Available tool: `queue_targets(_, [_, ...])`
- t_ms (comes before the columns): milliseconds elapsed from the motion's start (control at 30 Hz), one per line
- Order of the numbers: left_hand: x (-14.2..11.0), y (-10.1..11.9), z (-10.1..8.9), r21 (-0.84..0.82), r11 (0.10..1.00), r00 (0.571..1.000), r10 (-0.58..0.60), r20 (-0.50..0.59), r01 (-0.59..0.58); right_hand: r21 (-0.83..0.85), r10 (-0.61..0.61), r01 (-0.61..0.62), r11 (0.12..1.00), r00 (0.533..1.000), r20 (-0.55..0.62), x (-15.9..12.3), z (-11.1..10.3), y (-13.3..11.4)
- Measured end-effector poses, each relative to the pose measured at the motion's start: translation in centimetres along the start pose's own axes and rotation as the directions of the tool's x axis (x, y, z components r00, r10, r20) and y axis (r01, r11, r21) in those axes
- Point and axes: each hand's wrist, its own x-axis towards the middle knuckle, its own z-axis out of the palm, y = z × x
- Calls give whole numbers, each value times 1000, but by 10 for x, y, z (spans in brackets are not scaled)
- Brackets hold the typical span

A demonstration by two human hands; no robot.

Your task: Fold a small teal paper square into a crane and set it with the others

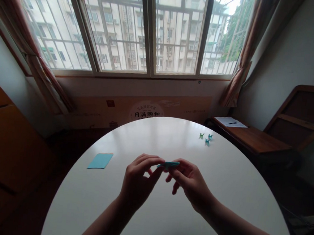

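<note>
Between my two hands, just above the middle of the white round table [149,218], is a small folded piece of blue paper [171,164]. My left hand [141,178] pinches its left end between thumb and fingers. The right end is gripped by my right hand [190,180], with its lower fingers curled loosely beneath. Fingertips hide part of the folds, so its exact shape is hard to make out. A flat square of blue paper [100,161] lies on the table to the left of my left hand.
Toward the table's far right stand three small folded paper birds, a green one [201,136] and two blue ones [207,141]. Beyond the right edge, a wooden chair [255,138] bears a white sheet [230,122] with a pen [232,123]. A barred window [152,34] spans the back.
</note>
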Motion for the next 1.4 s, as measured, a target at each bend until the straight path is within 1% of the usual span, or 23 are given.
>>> queue_targets(67, [0,1,-1,20,1000,999,-8,-37,9,-18,-28,28,999,1000,-6,-1,1,0])
queue_targets(233, [0,5,-1,3,999,999,34,-8,-34,-41,-77,76,996,996,-35,-4,4,3])
queue_targets(367, [-3,4,1,22,999,999,44,-29,-43,-33,-109,107,994,992,-61,-3,4,6])
queue_targets(433, [-5,3,3,14,1000,999,18,-36,-17,-26,-106,105,994,992,-66,-3,3,9])
queue_targets(633, [-11,2,11,-64,990,992,-127,-13,126,-24,-122,120,992,989,-80,-1,2,14])
queue_targets(733, [-11,3,13,-69,985,987,-160,-24,158,-30,-118,117,993,991,-67,-1,1,13])
queue_targets(800, [-11,3,13,-51,989,990,-138,-35,136,-47,-117,114,992,990,-73,-1,1,13])
queue_targets(1033, [-15,-2,13,87,996,998,21,-64,-15,-83,-106,99,992,990,-98,-2,2,13])
queue_targets(1267, [-15,1,14,244,964,986,137,-98,-110,-97,-103,91,991,986,-128,-4,3,10])
queue_targets(1400, [-13,2,14,309,937,977,199,-81,-165,-103,-92,77,992,985,-146,-5,3,10])
